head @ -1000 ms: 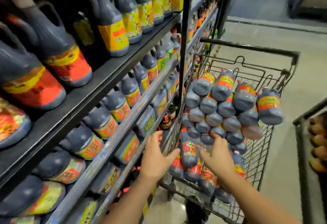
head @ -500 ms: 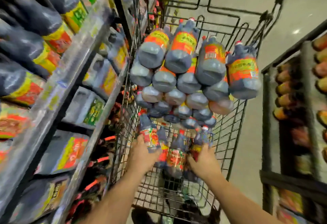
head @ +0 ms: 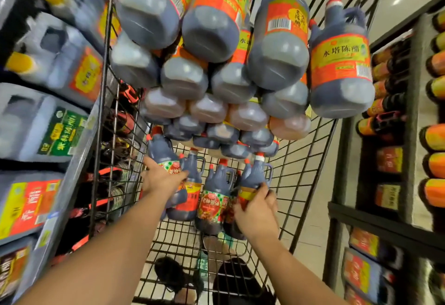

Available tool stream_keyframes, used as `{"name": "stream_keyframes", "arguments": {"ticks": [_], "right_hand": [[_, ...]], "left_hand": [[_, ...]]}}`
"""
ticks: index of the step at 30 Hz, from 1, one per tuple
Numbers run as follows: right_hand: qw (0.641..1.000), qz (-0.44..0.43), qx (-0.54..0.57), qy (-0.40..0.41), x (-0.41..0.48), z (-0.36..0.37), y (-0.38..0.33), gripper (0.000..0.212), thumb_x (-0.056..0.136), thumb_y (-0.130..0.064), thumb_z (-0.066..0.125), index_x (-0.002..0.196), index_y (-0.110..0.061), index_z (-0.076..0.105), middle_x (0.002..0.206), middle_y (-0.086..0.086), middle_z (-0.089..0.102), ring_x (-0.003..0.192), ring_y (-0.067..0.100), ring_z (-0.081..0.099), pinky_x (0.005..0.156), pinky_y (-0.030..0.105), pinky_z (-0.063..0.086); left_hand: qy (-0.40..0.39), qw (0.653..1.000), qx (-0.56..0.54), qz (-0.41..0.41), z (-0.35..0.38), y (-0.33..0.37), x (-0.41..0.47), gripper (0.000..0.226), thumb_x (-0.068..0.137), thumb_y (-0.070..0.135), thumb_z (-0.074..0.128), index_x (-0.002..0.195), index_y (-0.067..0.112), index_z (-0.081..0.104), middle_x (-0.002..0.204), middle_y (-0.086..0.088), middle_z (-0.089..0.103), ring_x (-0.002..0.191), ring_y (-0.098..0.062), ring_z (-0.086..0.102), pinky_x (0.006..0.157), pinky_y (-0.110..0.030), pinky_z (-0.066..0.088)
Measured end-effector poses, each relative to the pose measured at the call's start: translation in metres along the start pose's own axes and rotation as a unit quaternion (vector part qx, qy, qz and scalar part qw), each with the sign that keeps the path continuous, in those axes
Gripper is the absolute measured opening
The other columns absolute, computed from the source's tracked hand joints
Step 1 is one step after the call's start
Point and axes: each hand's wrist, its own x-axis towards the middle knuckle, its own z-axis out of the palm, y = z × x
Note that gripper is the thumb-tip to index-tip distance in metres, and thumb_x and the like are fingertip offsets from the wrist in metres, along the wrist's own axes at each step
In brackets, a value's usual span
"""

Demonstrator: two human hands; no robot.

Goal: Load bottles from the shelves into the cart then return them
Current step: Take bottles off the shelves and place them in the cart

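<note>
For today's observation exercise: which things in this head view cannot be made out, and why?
- Jugs on the left shelf: labels blurred.
- Right hand: fingers hidden behind its bottle.
- Left hand: palm hidden against its bottle.
- Cart: far end cut off by the top edge.

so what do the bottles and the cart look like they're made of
The bottles: likely translucent plastic, smooth and slightly glossy; dark liquid shows through, and they have moulded handles and red caps. Glass cannot be ruled out. The cart: thin metal wire in a grid, with a dark, probably painted or coated finish.
</note>
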Motion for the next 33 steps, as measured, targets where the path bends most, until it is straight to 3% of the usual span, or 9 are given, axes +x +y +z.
{"name": "stream_keyframes", "arguments": {"ticks": [3,9,12,16,20,23,27,33], "right_hand": [[1.0,0.017,-0.007,-0.007,0.004,-0.001,-0.001,0.088,0.09,-0.04,0.058,0.152,-0.007,0.005,0.154,0.02,0.021,0.144,0.035,0.019,0.115,0.044,0.028],[0.998,0.046,-0.042,0.001,0.012,0.004,-0.01,0.093,0.087,-0.042,0.061,0.153,-0.009,0.005,0.153,0.022,0.023,0.142,0.039,0.022,0.111,0.046,0.032],[0.995,0.056,-0.076,0.015,0.016,0.009,-0.011,0.096,0.086,-0.046,0.061,0.153,-0.007,0.005,0.15,0.022,0.029,0.139,0.038,0.025,0.107,0.046,0.037],[0.993,0.072,-0.083,0.032,0.019,0.015,-0.015,0.103,0.082,-0.054,0.063,0.153,-0.004,0.007,0.141,0.019,0.037,0.13,0.037,0.035,0.101,0.042,0.039],[0.993,0.113,-0.023,0.023,0.024,0.021,-0.028,0.118,0.073,-0.053,0.075,0.154,-0.007,0.002,0.149,0.02,0.03,0.132,0.037,0.039,0.102,0.044,0.04],[0.979,0.171,0.113,0.017,0.029,0.037,-0.035,0.128,0.067,-0.041,0.085,0.153,-0.009,-0.003,0.145,0.021,0.035,0.125,0.04,0.048,0.097,0.049,0.047],[0.923,0.281,0.261,0.007,0.037,0.05,-0.041,0.119,0.051,-0.035,0.093,0.14,-0.011,0.018,0.133,0.02,0.05,0.115,0.041,0.057,0.093,0.056,0.05],[0.916,0.278,0.29,0.003,0.041,0.054,-0.036,0.111,0.043,-0.037,0.092,0.128,-0.017,0.024,0.128,0.018,0.052,0.112,0.039,0.059,0.092,0.058,0.05]], "left_hand": [[0.012,1.0,0.0,-0.023,0.007,0.003,0.012,0.128,0.057,0.05,0.09,0.149,0.016,0.009,0.136,-0.027,0.045,0.117,-0.048,0.053,0.087,-0.05,0.047],[0.01,0.999,-0.035,-0.04,0.007,0.0,0.024,0.1,0.052,0.043,0.094,0.122,0.013,0.03,0.122,-0.023,0.056,0.105,-0.044,0.06,0.081,-0.047,0.048],[0.011,0.997,-0.076,-0.033,0.002,-0.004,0.022,0.094,0.05,0.041,0.094,0.117,0.014,0.034,0.114,-0.019,0.06,0.098,-0.038,0.063,0.086,-0.047,0.053],[0.003,0.994,-0.113,-0.006,-0.004,-0.019,0.005,0.086,0.044,0.038,0.094,0.106,0.022,0.037,0.104,-0.009,0.061,0.088,-0.032,0.062,0.078,-0.043,0.053],[-0.008,0.99,-0.142,0.017,-0.009,-0.035,-0.015,0.084,0.043,0.041,0.094,0.103,0.028,0.038,0.095,0.003,0.058,0.084,-0.026,0.06,0.074,-0.04,0.051],[-0.01,0.989,-0.144,0.032,-0.014,-0.045,-0.027,0.08,0.049,0.039,0.094,0.104,0.029,0.037,0.096,0.005,0.059,0.083,-0.023,0.059,0.07,-0.036,0.046],[-0.008,0.988,-0.146,0.045,-0.023,-0.053,-0.038,0.08,0.05,0.039,0.092,0.108,0.033,0.037,0.099,0.008,0.061,0.086,-0.021,0.061,0.072,-0.035,0.049],[-0.007,0.985,-0.168,0.049,-0.036,-0.056,-0.052,0.077,0.052,0.038,0.092,0.104,0.038,0.035,0.091,0.02,0.056,0.072,0.004,0.051,0.055,-0.019,0.034]]}}
